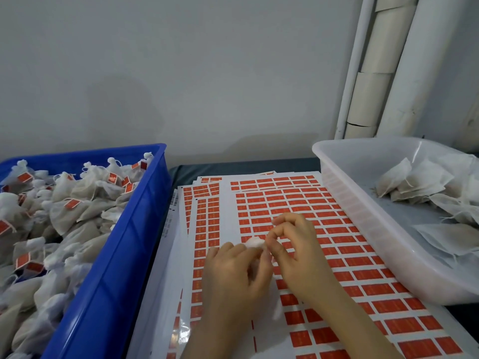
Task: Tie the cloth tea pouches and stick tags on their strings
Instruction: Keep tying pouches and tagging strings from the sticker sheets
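step: tying pouch [252,242] | left hand [233,270] fingers curl round it, right hand [293,244] fingers pinch its top, above sticker sheets [298,203] | tip: bunch neck tight, cinch knot snug before tagging

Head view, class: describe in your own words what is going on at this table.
A person's left hand and right hand pinch a small white cloth pouch above the sheets of red tags. The blue crate on the left holds tied, tagged pouches; the clear tub on the right holds flat, untagged ones.
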Action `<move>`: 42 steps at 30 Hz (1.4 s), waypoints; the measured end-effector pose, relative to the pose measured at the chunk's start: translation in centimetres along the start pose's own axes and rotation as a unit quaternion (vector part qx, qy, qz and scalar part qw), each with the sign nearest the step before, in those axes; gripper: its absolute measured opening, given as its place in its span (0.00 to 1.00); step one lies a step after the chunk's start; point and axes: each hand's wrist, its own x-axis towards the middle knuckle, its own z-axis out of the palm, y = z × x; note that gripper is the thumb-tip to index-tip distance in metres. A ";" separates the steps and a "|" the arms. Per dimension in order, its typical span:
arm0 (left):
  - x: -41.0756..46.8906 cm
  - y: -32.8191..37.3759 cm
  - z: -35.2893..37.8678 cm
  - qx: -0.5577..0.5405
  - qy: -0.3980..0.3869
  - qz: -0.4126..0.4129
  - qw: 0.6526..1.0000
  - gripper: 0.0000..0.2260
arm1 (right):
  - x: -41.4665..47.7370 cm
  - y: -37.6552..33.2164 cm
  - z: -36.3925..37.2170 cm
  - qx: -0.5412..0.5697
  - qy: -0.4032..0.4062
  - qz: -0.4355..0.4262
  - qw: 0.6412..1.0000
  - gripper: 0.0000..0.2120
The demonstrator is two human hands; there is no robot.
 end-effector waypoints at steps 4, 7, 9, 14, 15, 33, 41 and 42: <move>0.8 1.1 -0.3 -0.265 -0.019 -0.266 0.927 0.22 | -0.2 -0.4 0.2 0.036 -0.028 0.006 0.999 0.08; 1.5 1.1 -0.7 -0.309 -0.013 -0.354 0.883 0.15 | -0.4 -0.4 0.6 0.034 -0.055 0.001 0.998 0.05; 1.9 0.7 -1.0 -0.328 -0.017 -0.375 0.867 0.15 | -0.4 -0.3 0.6 0.031 -0.071 -0.002 0.997 0.03; 2.0 0.4 -1.3 -0.354 -0.039 -0.361 0.862 0.13 | -0.4 -0.1 0.4 0.034 -0.099 -0.004 0.994 0.04; 2.0 0.3 -1.3 -0.349 -0.042 -0.358 0.865 0.13 | -0.3 -0.1 0.4 0.031 -0.105 -0.001 0.994 0.05; 1.6 -1.2 -0.7 -0.245 -0.006 -0.295 0.923 0.04 | 0.0 0.3 0.0 0.099 -0.091 0.101 0.986 0.09; 1.2 0.1 -1.0 -0.236 -0.058 -0.162 0.957 0.11 | -0.1 -0.3 0.2 0.167 0.003 0.127 0.978 0.11; 1.2 0.1 -0.8 -0.222 -0.066 -0.149 0.961 0.11 | -0.1 -0.2 0.1 0.163 0.014 0.124 0.979 0.06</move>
